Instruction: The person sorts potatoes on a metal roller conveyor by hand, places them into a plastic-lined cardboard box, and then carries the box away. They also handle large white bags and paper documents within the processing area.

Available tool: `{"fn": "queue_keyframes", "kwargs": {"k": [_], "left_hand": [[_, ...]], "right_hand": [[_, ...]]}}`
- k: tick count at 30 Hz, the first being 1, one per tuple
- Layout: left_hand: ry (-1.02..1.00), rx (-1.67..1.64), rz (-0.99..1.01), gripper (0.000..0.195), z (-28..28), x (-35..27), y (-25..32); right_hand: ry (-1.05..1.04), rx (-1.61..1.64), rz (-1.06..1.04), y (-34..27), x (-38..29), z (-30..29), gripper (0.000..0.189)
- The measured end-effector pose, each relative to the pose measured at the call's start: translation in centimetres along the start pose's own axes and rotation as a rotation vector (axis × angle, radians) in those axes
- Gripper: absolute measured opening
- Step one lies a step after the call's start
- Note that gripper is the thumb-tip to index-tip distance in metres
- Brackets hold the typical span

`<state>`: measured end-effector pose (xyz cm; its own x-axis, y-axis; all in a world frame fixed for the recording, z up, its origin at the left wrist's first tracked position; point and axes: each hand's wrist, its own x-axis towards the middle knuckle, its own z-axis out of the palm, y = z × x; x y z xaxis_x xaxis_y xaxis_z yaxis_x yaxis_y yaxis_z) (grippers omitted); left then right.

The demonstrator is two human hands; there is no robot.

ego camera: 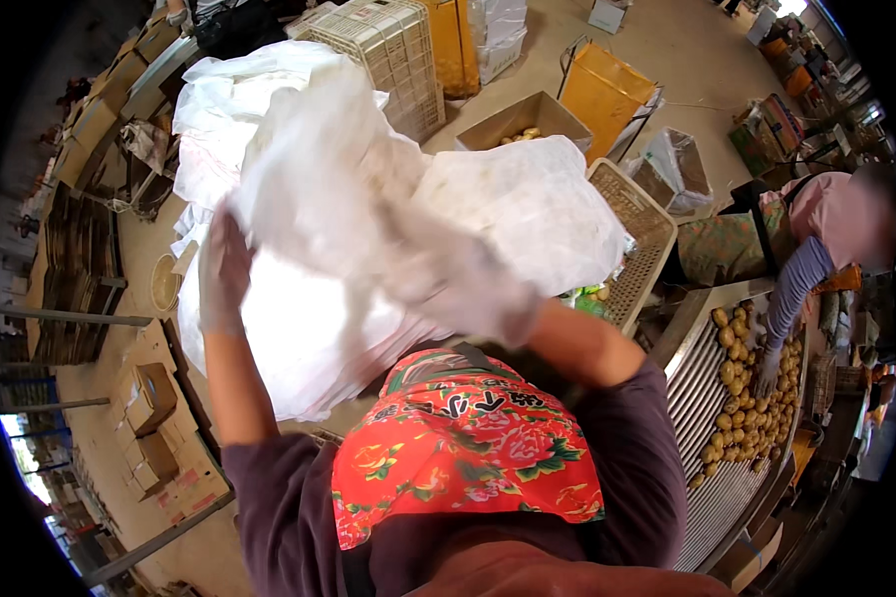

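A thin white sheet or bag (306, 179), blurred by motion, is raised in front of me above a pile of white sheets (299, 321). My right hand (470, 287), in a pale glove, grips it near its lower right; the fingers are smeared by the blur. My left hand (224, 261), also gloved, is upright at the left edge of the raised sheet. Whether its fingers hold the material cannot be made out. Another white sheet (523, 209) lies spread to the right, partly over a beige plastic crate (635, 246).
On my right, a co-worker's gloved hand (767, 373) rests among potatoes (739, 403) on a roller conveyor (691, 380). Ahead stand a tall plastic crate (381, 52), a cardboard box (526, 123) with potatoes, and a yellow panel (605, 89). Flattened cardboard (82, 269) is stacked on the left.
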<state>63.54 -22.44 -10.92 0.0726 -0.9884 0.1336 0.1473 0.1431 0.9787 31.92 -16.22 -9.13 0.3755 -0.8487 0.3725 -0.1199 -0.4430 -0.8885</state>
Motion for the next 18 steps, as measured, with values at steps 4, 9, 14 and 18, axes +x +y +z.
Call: {"fn": "queue_keyframes", "kwargs": {"k": [4, 9, 14, 18], "left_hand": [[0.009, -0.593, -0.285, 0.093, -3.9, -12.7, -1.6], [0.389, 0.494, -0.489, 0.032, -9.5, -17.5, -6.4], [0.759, 0.502, -0.272, 0.034, -20.0, -23.8, -5.0], [0.876, 0.368, -0.309, 0.044, -25.8, -30.4, -0.9]], "right_hand": [[-0.407, -0.064, 0.089, 6.3, 1.3, 13.6, 0.085], [-0.935, -0.086, 0.158, 6.6, -2.0, 22.1, 0.089], [-1.163, 0.117, -0.120, 10.3, -2.0, 16.8, 0.060], [-0.684, -0.736, 0.082, 15.5, -4.4, 9.3, 0.055]]}}
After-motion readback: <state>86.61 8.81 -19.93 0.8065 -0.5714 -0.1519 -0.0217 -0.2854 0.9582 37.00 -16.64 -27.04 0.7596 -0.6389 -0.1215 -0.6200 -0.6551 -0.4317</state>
